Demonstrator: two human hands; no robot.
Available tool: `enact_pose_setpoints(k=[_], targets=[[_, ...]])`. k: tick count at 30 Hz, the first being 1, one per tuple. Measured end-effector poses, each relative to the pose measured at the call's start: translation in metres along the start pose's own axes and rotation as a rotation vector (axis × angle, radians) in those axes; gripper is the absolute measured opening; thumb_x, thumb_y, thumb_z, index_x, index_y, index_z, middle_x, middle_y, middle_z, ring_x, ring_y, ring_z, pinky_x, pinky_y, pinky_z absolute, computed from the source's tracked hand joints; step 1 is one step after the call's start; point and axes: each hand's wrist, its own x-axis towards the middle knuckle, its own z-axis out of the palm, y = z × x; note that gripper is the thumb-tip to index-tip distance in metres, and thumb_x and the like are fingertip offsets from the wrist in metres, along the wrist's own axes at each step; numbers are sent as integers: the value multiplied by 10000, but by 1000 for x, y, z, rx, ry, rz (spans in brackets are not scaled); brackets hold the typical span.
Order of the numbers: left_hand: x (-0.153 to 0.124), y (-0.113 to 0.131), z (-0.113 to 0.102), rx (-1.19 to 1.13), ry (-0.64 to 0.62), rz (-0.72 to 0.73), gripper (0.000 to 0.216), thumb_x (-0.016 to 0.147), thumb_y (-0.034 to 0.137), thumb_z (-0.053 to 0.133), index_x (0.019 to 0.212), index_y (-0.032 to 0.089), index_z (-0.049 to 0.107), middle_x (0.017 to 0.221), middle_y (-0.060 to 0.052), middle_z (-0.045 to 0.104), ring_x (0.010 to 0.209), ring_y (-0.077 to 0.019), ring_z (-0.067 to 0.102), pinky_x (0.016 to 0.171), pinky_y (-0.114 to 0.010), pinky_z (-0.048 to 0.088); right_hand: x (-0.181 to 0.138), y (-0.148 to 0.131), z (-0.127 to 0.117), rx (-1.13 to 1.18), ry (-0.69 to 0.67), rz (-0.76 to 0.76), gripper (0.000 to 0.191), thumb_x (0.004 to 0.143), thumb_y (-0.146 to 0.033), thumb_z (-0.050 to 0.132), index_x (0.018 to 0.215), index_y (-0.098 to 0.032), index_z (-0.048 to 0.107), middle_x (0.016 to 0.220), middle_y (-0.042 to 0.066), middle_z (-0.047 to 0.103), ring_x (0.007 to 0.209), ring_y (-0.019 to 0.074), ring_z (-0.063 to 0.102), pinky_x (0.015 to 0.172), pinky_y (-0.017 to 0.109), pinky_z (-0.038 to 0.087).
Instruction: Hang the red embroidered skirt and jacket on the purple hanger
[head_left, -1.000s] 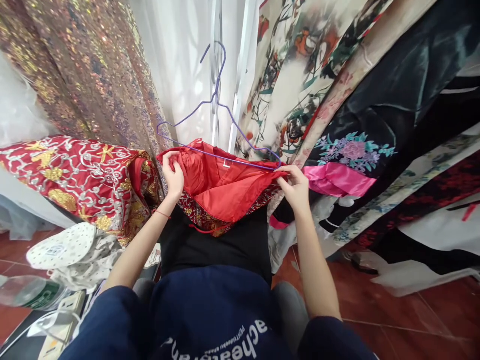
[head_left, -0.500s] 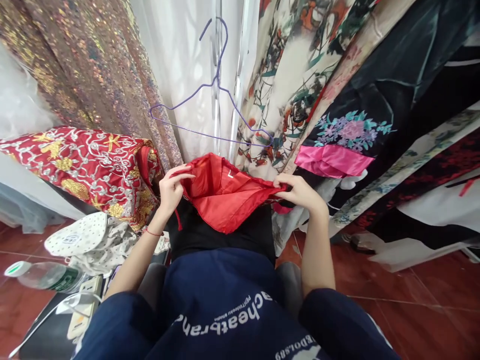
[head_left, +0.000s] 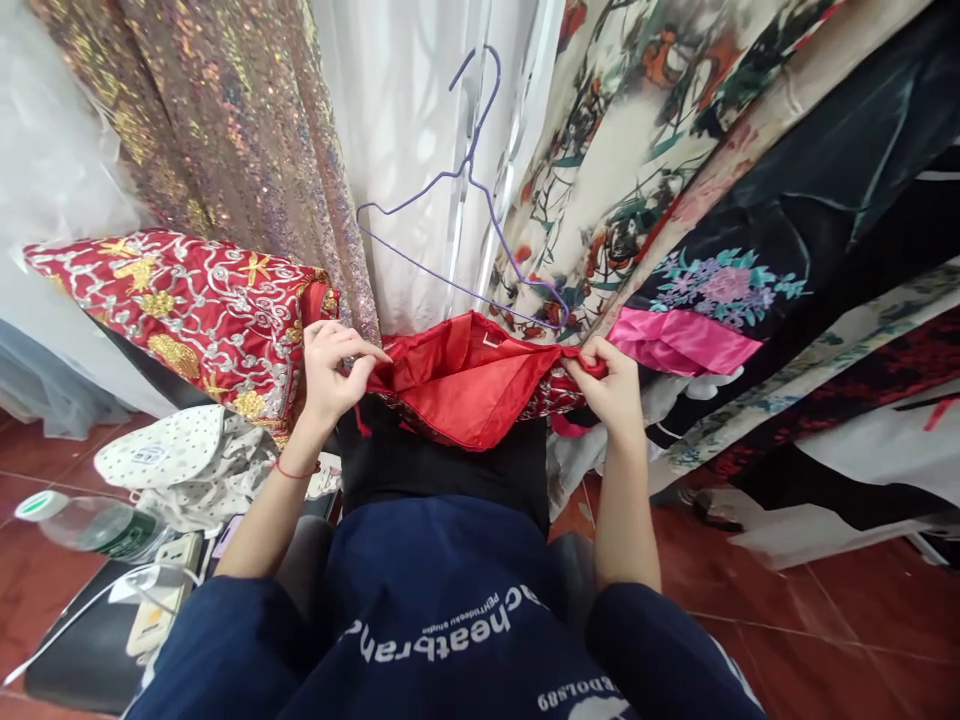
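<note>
A red embroidered garment is stretched between my hands above my lap, its opening spread so the plain red lining shows. A small white label sits inside its far edge. My left hand pinches the garment's edge on the left; a thin red cord dangles below it. On the right, my right hand grips the opposite edge between thumb and fingers. Beyond the garment, a purple wire hanger lies against white fabric with nothing on it. A red sleeve-like piece with gold and silver embroidery extends left behind my left hand.
Sequinned cloth hangs at the back left, floral fabric and dark clothes with pink satin at the right. Down left are a spotted white cloth, a plastic bottle, a power strip and its white cable.
My right hand has turned and curled more tightly on the garment's edge. The opening is pulled a little flatter, and more embroidered outside shows by that hand. The view has shifted left.
</note>
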Motion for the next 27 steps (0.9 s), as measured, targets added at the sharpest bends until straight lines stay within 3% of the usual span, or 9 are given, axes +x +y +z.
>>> enact_pose_setpoints(k=[4,7,9,12,15,17,20,23,27], targets=[[1,46,-19,-41,-77,150,358,893,510,523,704,312,755,572,-17,572,727,-232,599,1095,-546,401,-3,-12,6,35,15,-27,360,801,-306,588,644,-249,269,622,-47,318,591,129,337,606,288,318],[-6,85,0,33,-201,206,490,811,648,643,1155,309,728,1076,-65,735,1056,-290,657,1144,-524,381,-11,-30,22,85,9,-82,350,816,-264,574,648,-248,268,623,-49,310,583,128,336,601,290,313],[-13,101,25,124,-304,213,845,727,675,726,1440,257,548,1438,-138,596,1343,-351,537,1203,-523,324,-18,-44,34,113,-39,-150,332,825,-214,548,652,-247,266,630,-45,314,583,131,336,598,295,311],[-21,99,62,260,-395,186,1056,695,457,811,1578,127,335,1648,-243,309,1551,-401,269,1259,-559,195,-29,-62,43,112,-144,-241,311,833,-138,502,664,-245,264,646,-32,339,584,138,342,581,300,302],[-14,74,71,409,-367,50,1066,648,275,812,1564,45,320,1650,-316,237,1567,-449,186,1249,-613,161,-32,-69,38,107,-153,-275,316,821,-91,495,671,-244,262,650,-28,348,587,139,352,569,298,293],[-1,59,59,522,-384,-59,942,670,227,769,1514,28,400,1566,-338,394,1514,-472,313,1214,-624,242,-31,-69,33,114,-127,-283,332,813,-81,509,670,-244,257,644,-30,345,588,136,351,570,296,292],[25,49,32,687,-664,-234,585,797,234,642,1361,92,580,1232,-267,697,1238,-436,635,1044,-557,467,-28,-66,30,136,-104,-288,351,815,-82,525,665,-243,252,636,-35,343,582,128,342,571,290,291],[48,49,15,728,-1000,-238,506,877,402,563,1316,154,600,1170,-212,729,1099,-392,707,903,-466,544,-28,-64,33,179,-94,-319,365,818,-66,544,660,-239,264,636,-44,341,577,115,342,560,277,282],[75,45,17,643,-1187,-177,420,841,360,552,1184,142,659,1132,-174,746,1002,-314,726,841,-347,539,-34,-72,38,261,-113,-363,387,828,-44,565,652,-232,276,638,-54,334,562,96,328,535,263,269]])
